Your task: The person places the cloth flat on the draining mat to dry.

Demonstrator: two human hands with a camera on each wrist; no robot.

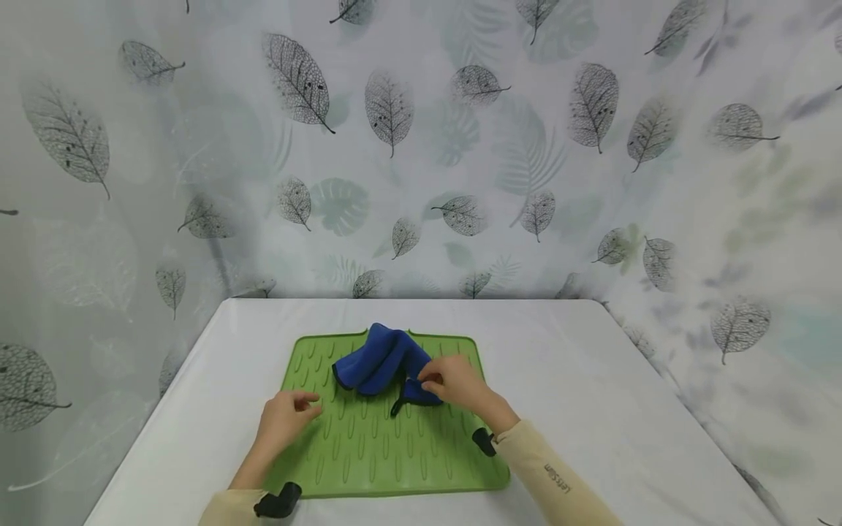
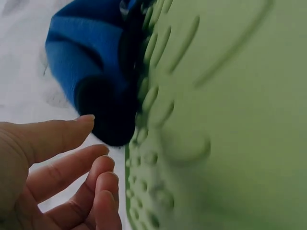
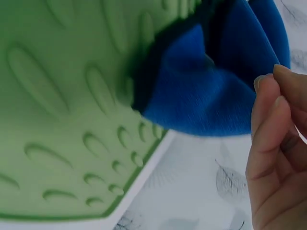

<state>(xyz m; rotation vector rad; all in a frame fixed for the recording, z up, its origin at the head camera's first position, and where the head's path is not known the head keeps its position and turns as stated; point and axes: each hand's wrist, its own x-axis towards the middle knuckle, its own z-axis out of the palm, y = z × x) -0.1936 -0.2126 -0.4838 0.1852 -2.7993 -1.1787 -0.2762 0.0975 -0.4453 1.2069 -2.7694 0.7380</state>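
Observation:
A crumpled blue cloth (image 1: 381, 359) with black edging and a black loop (image 1: 397, 406) lies on the upper part of a green mat (image 1: 368, 453). With thumb and fingertips, my right hand (image 1: 460, 383) pinches the cloth's right side; in the right wrist view, the fingers (image 3: 268, 120) meet at a blue fold. My left hand (image 1: 284, 422) hovers over the mat's left edge, apart from the cloth. In the left wrist view its fingers (image 2: 103, 179) are loosely bent with nothing between them, and the cloth (image 2: 86, 43) appears beyond the thumb.
The mat has raised oblong ridges and a rim. It lies on a white table (image 1: 566, 380) whose far edge meets a leaf-printed curtain (image 1: 421, 161). Black wrist straps or mounts (image 1: 279, 501) show at both sleeves.

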